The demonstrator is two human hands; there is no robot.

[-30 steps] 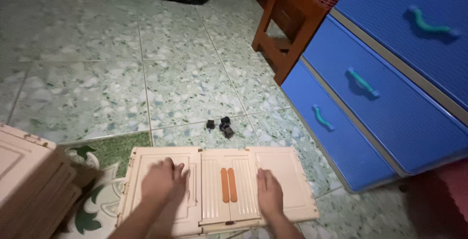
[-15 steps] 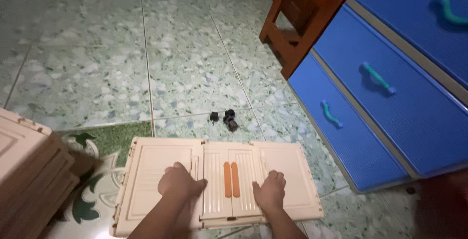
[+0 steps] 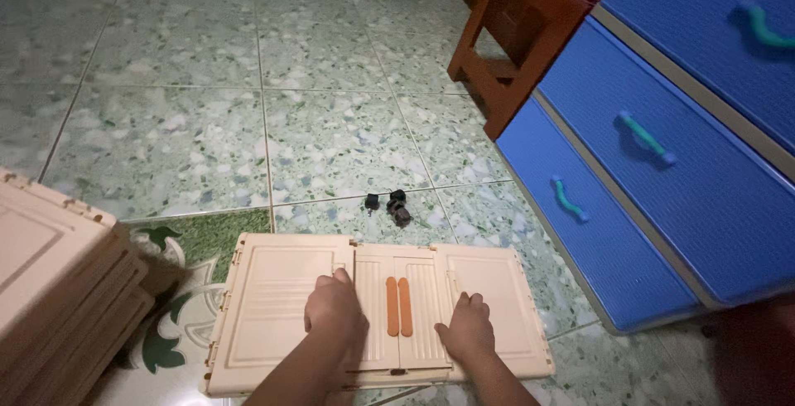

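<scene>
**Both hands down on the folded beige panel**

Nearest in, the left hand presses knuckles-up on the flat beige plastic panel, fingers curled, gripping nothing. The right hand lies flat beside it, fingers spread, also clasping nothing. Between them run the two orange handles on the centre doors. The panel lies on the tiled floor, partly over a green patterned mat. At left, a stack of similar beige panels. Just beyond, small black pieces. Further right, blue drawers and a brown wooden stool.
</scene>
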